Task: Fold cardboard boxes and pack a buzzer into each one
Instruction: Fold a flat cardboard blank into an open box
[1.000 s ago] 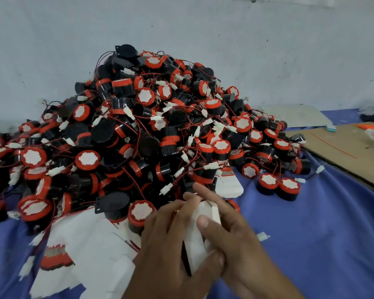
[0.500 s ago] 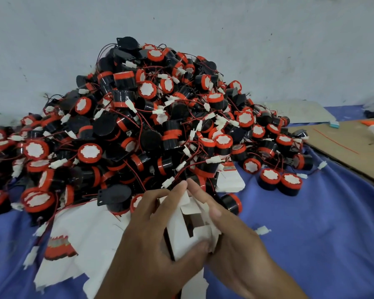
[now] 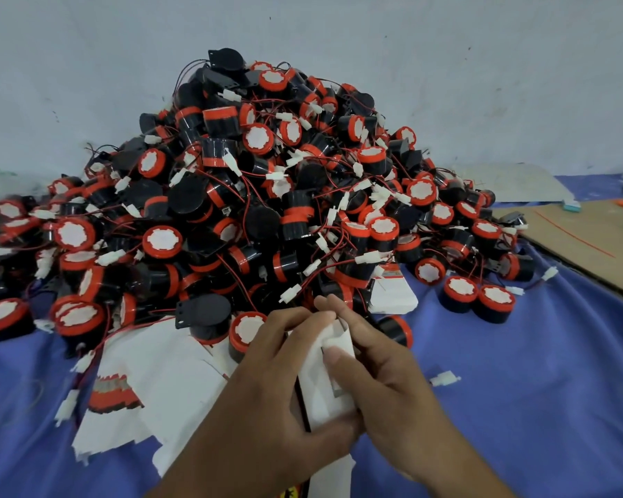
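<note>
Flaps on the small white cardboard box [image 3: 321, 404] have folded shut; left hand [image 3: 267, 397] and right hand [image 3: 389, 386] fingers grip it, round black-and-orange buzzers [image 3: 267, 195] heaped beyond.

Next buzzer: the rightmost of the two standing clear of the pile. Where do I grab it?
From above, pinch the buzzer across its black side wall, front to back: it stands upright, label up, its neighbour close on the left.
</note>
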A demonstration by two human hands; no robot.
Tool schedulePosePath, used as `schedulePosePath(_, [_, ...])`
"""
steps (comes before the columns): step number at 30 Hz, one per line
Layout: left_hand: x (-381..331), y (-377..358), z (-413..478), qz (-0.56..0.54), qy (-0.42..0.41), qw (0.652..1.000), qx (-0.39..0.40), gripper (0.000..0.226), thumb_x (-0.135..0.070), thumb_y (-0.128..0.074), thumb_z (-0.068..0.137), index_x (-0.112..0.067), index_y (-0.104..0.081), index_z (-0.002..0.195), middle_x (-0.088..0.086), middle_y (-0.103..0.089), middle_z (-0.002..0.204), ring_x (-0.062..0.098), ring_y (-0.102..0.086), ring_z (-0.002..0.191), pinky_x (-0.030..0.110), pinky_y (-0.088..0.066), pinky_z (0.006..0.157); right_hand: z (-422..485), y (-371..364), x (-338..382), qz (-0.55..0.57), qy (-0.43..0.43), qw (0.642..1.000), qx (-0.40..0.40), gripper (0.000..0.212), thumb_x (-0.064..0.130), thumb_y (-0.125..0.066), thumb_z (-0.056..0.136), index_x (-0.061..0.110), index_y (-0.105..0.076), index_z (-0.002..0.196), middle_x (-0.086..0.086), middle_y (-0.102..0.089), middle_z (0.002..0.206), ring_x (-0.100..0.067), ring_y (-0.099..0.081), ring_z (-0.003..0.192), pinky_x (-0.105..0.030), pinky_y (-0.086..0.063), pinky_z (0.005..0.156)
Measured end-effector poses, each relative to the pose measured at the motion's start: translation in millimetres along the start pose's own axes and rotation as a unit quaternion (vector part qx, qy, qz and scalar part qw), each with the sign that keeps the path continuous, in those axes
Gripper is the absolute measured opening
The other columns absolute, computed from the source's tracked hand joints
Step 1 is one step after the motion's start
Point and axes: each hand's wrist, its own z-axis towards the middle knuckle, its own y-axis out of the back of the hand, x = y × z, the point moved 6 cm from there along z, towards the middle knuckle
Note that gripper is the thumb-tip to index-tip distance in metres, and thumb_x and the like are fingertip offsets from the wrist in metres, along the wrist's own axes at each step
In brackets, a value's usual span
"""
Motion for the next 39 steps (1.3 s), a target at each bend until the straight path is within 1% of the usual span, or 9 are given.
schedulePosePath(9, [-2, 2, -1, 0.016, -0.013, 1.0, -0.007, 0.079, -0.055, -0.072, 0.072, -0.026, -0.049, 0.141, -0.023, -0.042, 0.135, -0.007, -0.05, 0.118, 0.005, -0.046, 0.078, 0, -5, 0, 0.01, -0.016, 0.999, 0.045, 0.068, 0.028, -0.066, 0.088, 0.031, -0.04, 0.15, 0.004, -0.053, 0.149, -0.016, -0.051, 0.137, -0.044, -0.045, 0.112])
schedulePosePath(15, [-3, 4, -3, 0.033, -0.003, 0.999, -0.015, 0.086, -0.062, -0.073, 0.071, -0.022, -0.05, 0.144, -0.019, -0.046, 0.136, -0.002, -0.052, 0.117, 0.009, -0.049, 0.078, -3, -3, -2, 0.056, -0.021, 0.998, 0.021, 0.051, 0.041, -0.069, 0.087, 0.042, -0.059, 0.137, 0.025, -0.048, 0.149, 0.0, -0.037, 0.144, -0.041, -0.032, 0.122])
schedulePosePath(19, [-6, 0, -4, 0.057, -0.014, 0.998, -0.034, 0.088, -0.061, -0.067, 0.073, -0.009, -0.052, 0.142, -0.006, -0.05, 0.141, 0.002, -0.049, 0.125, 0.009, -0.044, 0.095, -2, -1, 4, 0.019, 0.005, 0.999, 0.027, 0.056, 0.033, -0.069, 0.085, 0.033, -0.055, 0.139, 0.019, -0.048, 0.151, -0.007, -0.04, 0.144, -0.044, -0.035, 0.12])
schedulePosePath(22, [-5, -8, -5, 0.048, -0.025, 0.999, 0.003, 0.107, -0.069, -0.068, 0.068, -0.008, -0.035, 0.149, -0.005, -0.034, 0.154, 0.0, -0.03, 0.141, 0.005, -0.025, 0.108, -1, 4, 10, -0.003, 0.024, 0.999, 0.025, 0.05, 0.024, -0.067, 0.086, 0.038, -0.06, 0.134, 0.016, -0.052, 0.148, -0.011, -0.048, 0.139, -0.045, -0.041, 0.115])
schedulePosePath(26, [3, -10, -5, -0.044, 0.015, 0.998, 0.032, 0.125, -0.07, -0.078, 0.061, -0.041, -0.003, 0.156, -0.03, -0.004, 0.161, -0.012, -0.007, 0.145, -0.003, -0.014, 0.104, -1, 12, 12, 0.026, 0.026, 0.999, 0.021, 0.049, 0.017, -0.066, 0.089, 0.031, -0.063, 0.135, 0.003, -0.058, 0.145, -0.022, -0.057, 0.131, -0.051, -0.047, 0.108])
schedulePosePath(29, [2, -7, -7, -0.03, -0.001, 0.999, 0.01, 0.11, -0.066, -0.077, 0.068, -0.046, -0.013, 0.155, -0.032, -0.009, 0.159, -0.013, -0.014, 0.144, -0.006, -0.018, 0.099, -3, 10, 12, 0.061, 0.026, 0.997, 0.048, 0.048, 0.024, -0.065, 0.089, 0.033, -0.061, 0.136, -0.001, -0.064, 0.138, -0.025, -0.061, 0.127, -0.041, -0.053, 0.1])
schedulePosePath(32, [-2, -4, -7, 0.01, -0.016, 1.0, -0.001, 0.099, -0.063, -0.074, 0.069, -0.037, -0.028, 0.153, -0.029, -0.026, 0.154, -0.007, -0.032, 0.139, 0.005, -0.039, 0.096, -5, 10, 12, 0.055, 0.025, 0.997, 0.05, 0.046, 0.026, -0.062, 0.092, 0.034, -0.06, 0.137, -0.002, -0.067, 0.133, -0.025, -0.064, 0.122, -0.036, -0.055, 0.095])
schedulePosePath(35, [-4, 1, -5, 0.02, -0.027, 0.999, -0.012, 0.092, -0.054, -0.079, 0.067, -0.025, -0.043, 0.147, -0.023, -0.041, 0.144, -0.001, -0.048, 0.129, 0.013, -0.046, 0.093, -6, 10, 14, -0.005, 0.031, 0.998, 0.059, 0.049, 0.03, -0.059, 0.094, 0.038, -0.054, 0.142, -0.001, -0.067, 0.13, -0.025, -0.064, 0.121, -0.042, -0.055, 0.098])
schedulePosePath(39, [-7, 1, -5, 0.039, -0.04, 0.998, -0.017, 0.089, -0.05, -0.08, 0.068, -0.018, -0.048, 0.144, -0.018, -0.046, 0.141, 0.0, -0.052, 0.124, 0.015, -0.049, 0.09, -9, 10, 18, -0.078, 0.043, 0.994, 0.071, 0.051, 0.03, -0.057, 0.098, 0.045, -0.048, 0.145, 0.012, -0.062, 0.136, -0.014, -0.062, 0.122, -0.031, -0.055, 0.095])
